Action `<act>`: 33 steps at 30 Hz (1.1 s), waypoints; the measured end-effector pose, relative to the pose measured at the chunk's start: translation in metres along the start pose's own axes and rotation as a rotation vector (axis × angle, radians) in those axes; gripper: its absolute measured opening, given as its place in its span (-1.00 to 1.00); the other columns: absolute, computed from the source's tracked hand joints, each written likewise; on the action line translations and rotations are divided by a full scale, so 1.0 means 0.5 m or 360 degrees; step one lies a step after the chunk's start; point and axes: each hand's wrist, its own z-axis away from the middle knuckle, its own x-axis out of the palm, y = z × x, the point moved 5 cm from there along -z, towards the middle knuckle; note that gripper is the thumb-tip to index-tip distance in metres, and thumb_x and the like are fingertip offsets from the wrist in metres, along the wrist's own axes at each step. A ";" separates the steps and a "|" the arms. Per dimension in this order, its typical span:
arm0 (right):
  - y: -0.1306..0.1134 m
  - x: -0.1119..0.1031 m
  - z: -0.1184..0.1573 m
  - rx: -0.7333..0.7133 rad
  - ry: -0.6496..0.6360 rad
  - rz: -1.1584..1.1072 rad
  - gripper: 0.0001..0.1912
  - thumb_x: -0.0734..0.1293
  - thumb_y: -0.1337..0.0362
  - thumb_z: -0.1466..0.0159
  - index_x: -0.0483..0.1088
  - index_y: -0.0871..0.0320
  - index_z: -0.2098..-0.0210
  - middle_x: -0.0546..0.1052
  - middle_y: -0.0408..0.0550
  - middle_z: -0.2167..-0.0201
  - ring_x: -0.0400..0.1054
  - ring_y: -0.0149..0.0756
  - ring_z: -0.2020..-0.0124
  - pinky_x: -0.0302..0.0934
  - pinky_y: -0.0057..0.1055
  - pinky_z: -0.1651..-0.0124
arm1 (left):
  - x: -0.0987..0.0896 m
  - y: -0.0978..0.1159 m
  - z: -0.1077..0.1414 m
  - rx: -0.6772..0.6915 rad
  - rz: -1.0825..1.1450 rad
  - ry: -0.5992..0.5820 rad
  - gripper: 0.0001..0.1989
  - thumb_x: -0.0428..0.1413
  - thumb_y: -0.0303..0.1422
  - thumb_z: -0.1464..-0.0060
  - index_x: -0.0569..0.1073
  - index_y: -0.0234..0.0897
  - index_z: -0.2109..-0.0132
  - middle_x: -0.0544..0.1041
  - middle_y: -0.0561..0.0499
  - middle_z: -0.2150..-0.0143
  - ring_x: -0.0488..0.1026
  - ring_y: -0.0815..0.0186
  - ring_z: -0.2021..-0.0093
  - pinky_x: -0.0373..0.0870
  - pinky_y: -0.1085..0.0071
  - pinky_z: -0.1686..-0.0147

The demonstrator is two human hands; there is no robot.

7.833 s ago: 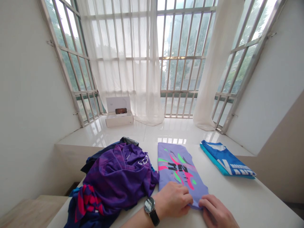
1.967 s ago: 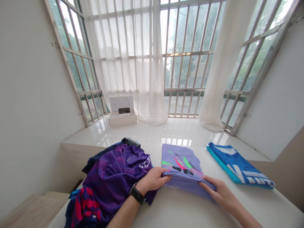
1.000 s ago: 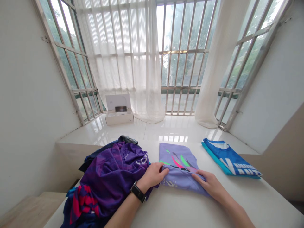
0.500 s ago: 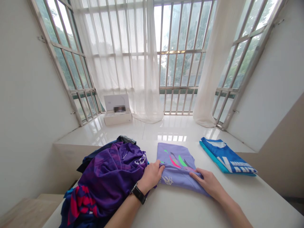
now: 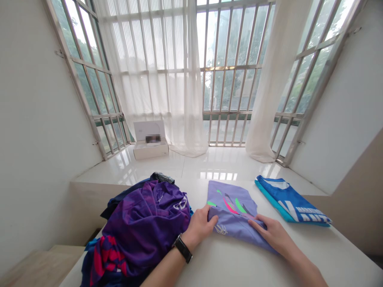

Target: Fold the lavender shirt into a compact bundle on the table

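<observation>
A lavender shirt [image 5: 231, 195] with green, pink and dark streaks lies on the white table, its near part folded over toward the window. My left hand [image 5: 203, 223] is closed on the left side of that fold, thumb on top. On the right side, my right hand [image 5: 272, 233] grips the same fold between thumb and fingers. A white script mark shows on the folded layer between the hands. A dark watch [image 5: 183, 248] sits on my left wrist. Just left of that hand is a heap with a crumpled purple shirt [image 5: 143, 227] on top.
Folded blue and teal shirts [image 5: 293, 201] lie stacked at the right. An open white box [image 5: 151, 149] stands on the window ledge [image 5: 191, 167] at the back left. Sheer curtains [image 5: 167, 79] hang before the barred window. The white table [image 5: 233, 263] extends toward me.
Both hands and the lavender shirt have shifted slightly right in view, away from the purple heap. The whole view has also moved a little. Both hands keep their grip on the fold.
</observation>
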 end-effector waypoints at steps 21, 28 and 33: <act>0.003 0.010 -0.004 0.0093 -0.0014 0.0039 -0.48 0.20 -0.26 -0.20 0.40 0.05 0.48 0.57 -0.10 0.50 0.46 -0.13 0.35 0.20 -0.36 0.24 | -0.020 -0.003 -0.001 -0.0157 -0.0564 0.0042 -0.71 0.00 -0.16 -0.32 0.51 -0.19 0.26 0.60 -0.02 0.36 0.58 0.17 0.29 0.16 0.41 0.40; 0.009 0.010 -0.005 0.0113 -0.0006 0.0013 -0.45 0.17 -0.28 -0.20 0.43 0.05 0.46 0.59 -0.07 0.46 0.47 -0.09 0.31 0.20 -0.33 0.21 | -0.016 -0.005 0.000 -0.0145 -0.0656 0.0014 -0.70 -0.01 -0.14 -0.34 0.51 -0.20 0.19 0.63 -0.07 0.29 0.60 0.11 0.25 0.27 0.39 0.35; 0.006 0.009 -0.004 0.0127 -0.0011 0.0031 -0.46 0.17 -0.28 -0.20 0.40 0.04 0.48 0.59 -0.07 0.48 0.47 -0.09 0.33 0.19 -0.33 0.22 | -0.015 0.001 0.003 -0.0145 -0.0690 0.0000 -0.71 -0.01 -0.15 -0.34 0.52 -0.20 0.15 0.63 -0.09 0.28 0.60 0.10 0.23 0.30 0.39 0.32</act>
